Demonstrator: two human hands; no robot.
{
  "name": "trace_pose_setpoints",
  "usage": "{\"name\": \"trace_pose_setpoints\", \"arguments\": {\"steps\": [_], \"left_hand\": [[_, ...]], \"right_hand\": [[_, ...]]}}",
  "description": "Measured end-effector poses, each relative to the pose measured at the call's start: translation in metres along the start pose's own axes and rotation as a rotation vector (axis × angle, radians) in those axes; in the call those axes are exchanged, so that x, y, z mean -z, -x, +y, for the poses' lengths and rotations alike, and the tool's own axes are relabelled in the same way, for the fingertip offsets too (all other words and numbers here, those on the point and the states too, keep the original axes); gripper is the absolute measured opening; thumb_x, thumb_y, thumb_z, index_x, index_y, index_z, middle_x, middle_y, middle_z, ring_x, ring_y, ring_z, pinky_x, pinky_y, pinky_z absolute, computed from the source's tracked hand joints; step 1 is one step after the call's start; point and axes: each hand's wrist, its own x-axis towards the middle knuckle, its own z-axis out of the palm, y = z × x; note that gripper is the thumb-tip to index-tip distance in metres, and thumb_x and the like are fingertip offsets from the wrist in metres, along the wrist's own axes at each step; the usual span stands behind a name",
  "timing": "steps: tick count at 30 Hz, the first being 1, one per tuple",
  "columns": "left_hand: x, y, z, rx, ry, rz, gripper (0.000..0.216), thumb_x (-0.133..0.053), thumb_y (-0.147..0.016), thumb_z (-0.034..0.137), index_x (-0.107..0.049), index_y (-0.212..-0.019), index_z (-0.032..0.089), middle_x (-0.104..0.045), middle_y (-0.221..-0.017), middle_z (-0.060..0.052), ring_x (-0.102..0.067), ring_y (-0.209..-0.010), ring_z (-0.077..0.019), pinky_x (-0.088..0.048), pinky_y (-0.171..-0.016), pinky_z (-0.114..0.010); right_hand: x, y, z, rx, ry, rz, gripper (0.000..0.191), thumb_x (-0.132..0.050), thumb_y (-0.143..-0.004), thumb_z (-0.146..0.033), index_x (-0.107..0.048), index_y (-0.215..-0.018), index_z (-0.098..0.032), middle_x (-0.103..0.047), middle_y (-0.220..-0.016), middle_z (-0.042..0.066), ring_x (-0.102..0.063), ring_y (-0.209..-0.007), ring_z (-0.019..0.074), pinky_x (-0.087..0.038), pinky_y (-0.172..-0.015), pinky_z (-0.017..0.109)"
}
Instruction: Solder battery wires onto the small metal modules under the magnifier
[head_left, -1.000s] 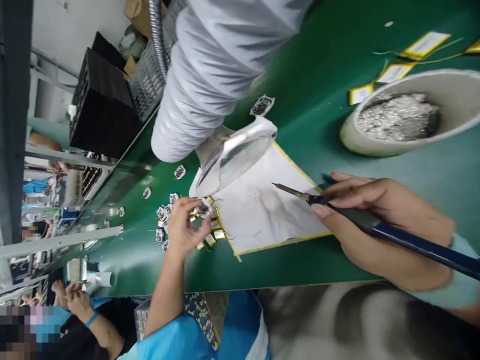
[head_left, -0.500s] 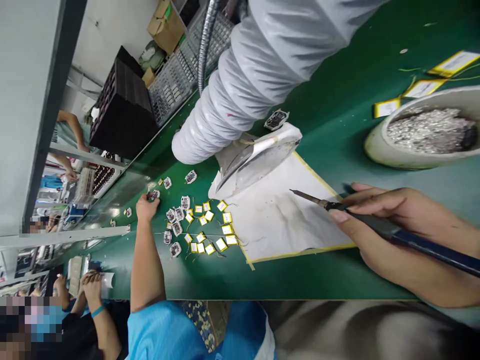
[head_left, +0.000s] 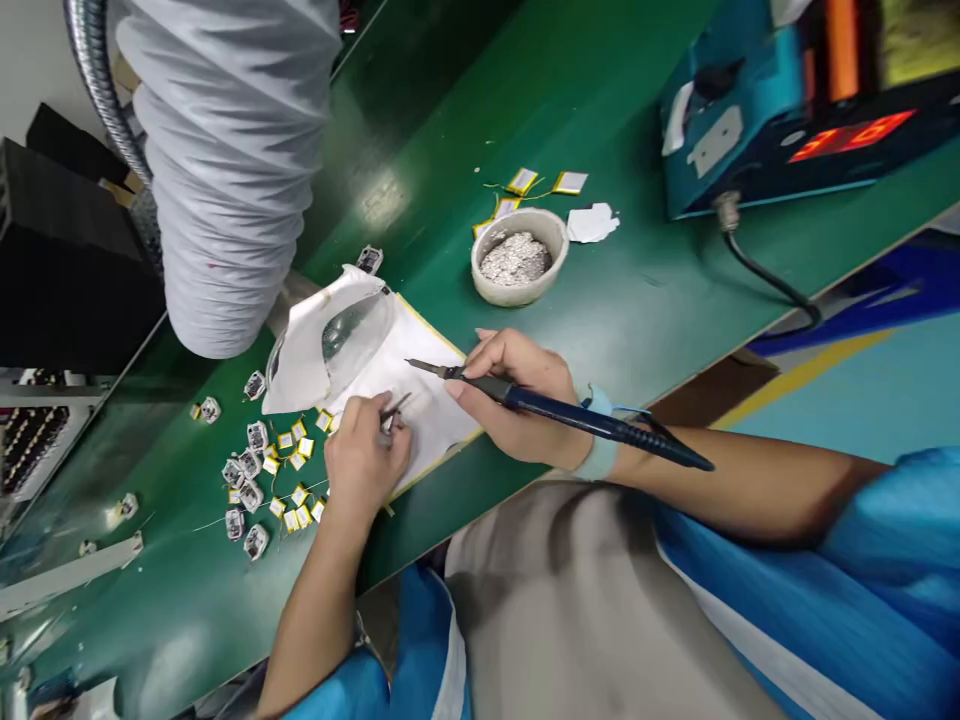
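Note:
My right hand (head_left: 517, 400) is closed round a soldering iron (head_left: 570, 415) with a dark blue handle; its metal tip points left over a white work mat (head_left: 405, 385) edged with yellow tape. My left hand (head_left: 365, 460) rests on the mat's near-left corner, its fingers pinched on a small part (head_left: 388, 420) with thin wires sticking out. Left of that hand lie several small circuit boards (head_left: 251, 470) and several small yellow-edged squares (head_left: 296, 465) scattered on the green bench (head_left: 637, 290).
A wide white ribbed extraction duct (head_left: 225, 160) hangs over the mat's far-left end, above a clear magnifier lens (head_left: 352, 330). A round bowl of silvery scraps (head_left: 517, 258) stands behind the mat. The blue soldering station (head_left: 787, 110) with a red display sits at the far right.
The camera has swung right and pulled back. My left hand came back from the scattered boards at the far left onto the mat, now pinching a small part. The soldering iron stays in my right hand.

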Motion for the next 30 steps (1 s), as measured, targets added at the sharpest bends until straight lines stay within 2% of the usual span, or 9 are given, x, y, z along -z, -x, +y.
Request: {"name": "trace_pose_setpoints", "arguments": {"steps": [4, 8, 11, 13, 16, 18, 24, 27, 30], "left_hand": [[-0.019, -0.024, 0.009, 0.200, 0.182, 0.089, 0.024, -0.068, -0.092, 0.028, -0.075, -0.114, 0.022, -0.075, -0.093, -0.003, -0.069, -0.080, -0.0185, -0.054, -0.078, -0.032], [-0.026, -0.035, 0.003, 0.426, 0.348, 0.083, 0.025, -0.067, -0.095, 0.035, -0.076, -0.116, 0.022, -0.072, -0.084, 0.001, -0.063, -0.072, -0.0156, -0.051, -0.070, -0.028], [-0.027, -0.034, 0.004, 0.543, 0.369, 0.081, 0.029, -0.076, -0.092, 0.046, -0.076, -0.105, 0.021, -0.073, -0.083, 0.000, -0.064, -0.071, -0.0155, -0.051, -0.069, -0.028], [-0.024, -0.025, 0.009, 0.583, 0.377, 0.029, 0.040, -0.083, -0.088, 0.054, -0.078, -0.108, 0.020, -0.075, -0.084, -0.001, -0.060, -0.066, -0.0142, -0.049, -0.064, -0.028], [-0.018, -0.004, 0.021, 0.540, 0.374, -0.070, 0.047, -0.086, -0.088, 0.055, -0.078, -0.120, 0.021, -0.079, -0.093, -0.001, -0.056, -0.060, -0.0118, -0.047, -0.061, -0.027], [-0.018, 0.005, 0.029, 0.482, 0.331, -0.080, 0.041, -0.085, -0.090, 0.051, -0.079, -0.120, 0.023, -0.081, -0.096, -0.001, -0.063, -0.065, -0.0134, -0.052, -0.067, -0.029], [-0.024, 0.002, 0.025, 0.293, 0.176, 0.011, 0.023, -0.082, -0.097, 0.042, -0.077, -0.108, 0.023, -0.081, -0.094, -0.003, -0.076, -0.085, -0.0193, -0.059, -0.083, -0.032], [-0.026, 0.004, 0.019, 0.120, 0.146, 0.076, 0.024, -0.079, -0.102, 0.041, -0.075, -0.114, 0.021, -0.081, -0.109, -0.009, -0.078, -0.103, -0.0220, -0.061, -0.094, -0.035], [-0.028, 0.006, 0.019, 0.048, 0.142, 0.047, 0.035, -0.081, -0.102, 0.043, -0.073, -0.127, 0.021, -0.078, -0.128, -0.013, -0.076, -0.121, -0.0245, -0.063, -0.102, -0.038]], "right_hand": [[0.022, 0.002, -0.007, -0.004, 0.010, 0.049, 0.021, -0.083, -0.091, -0.032, -0.062, -0.089, -0.028, -0.070, -0.075, -0.004, -0.068, -0.071, 0.0188, -0.064, -0.083, 0.039], [0.036, 0.002, -0.006, -0.035, -0.019, 0.095, 0.024, -0.083, -0.092, -0.034, -0.061, -0.087, -0.028, -0.070, -0.072, -0.004, -0.068, -0.065, 0.0175, -0.063, -0.074, 0.035], [0.044, 0.002, -0.004, -0.032, -0.030, 0.102, 0.025, -0.085, -0.092, -0.032, -0.061, -0.088, -0.028, -0.067, -0.069, -0.006, -0.064, -0.060, 0.0150, -0.059, -0.065, 0.031], [0.050, 0.003, -0.002, -0.038, -0.017, 0.096, 0.024, -0.084, -0.092, -0.032, -0.061, -0.087, -0.028, -0.067, -0.068, -0.006, -0.062, -0.058, 0.0147, -0.056, -0.060, 0.030], [0.060, 0.006, -0.001, -0.054, -0.004, 0.097, 0.023, -0.083, -0.093, -0.032, -0.061, -0.087, -0.029, -0.067, -0.067, -0.006, -0.062, -0.058, 0.0154, -0.056, -0.058, 0.030], [0.063, 0.008, -0.002, -0.065, -0.009, 0.096, 0.024, -0.083, -0.094, -0.032, -0.061, -0.087, -0.029, -0.067, -0.067, -0.006, -0.062, -0.058, 0.0156, -0.059, -0.062, 0.032], [0.063, 0.010, -0.006, -0.061, -0.042, 0.042, 0.024, -0.085, -0.095, -0.034, -0.062, -0.089, -0.029, -0.069, -0.071, -0.006, -0.065, -0.060, 0.0156, -0.060, -0.063, 0.032], [0.064, 0.008, -0.005, -0.050, 0.004, 0.063, 0.025, -0.086, -0.094, -0.036, -0.063, -0.088, -0.029, -0.069, -0.070, -0.006, -0.066, -0.059, 0.0166, -0.067, -0.075, 0.036], [0.061, 0.006, -0.006, -0.045, 0.046, 0.076, 0.025, -0.087, -0.094, -0.036, -0.063, -0.088, -0.030, -0.070, -0.071, -0.006, -0.070, -0.062, 0.0182, -0.068, -0.075, 0.037]]}}
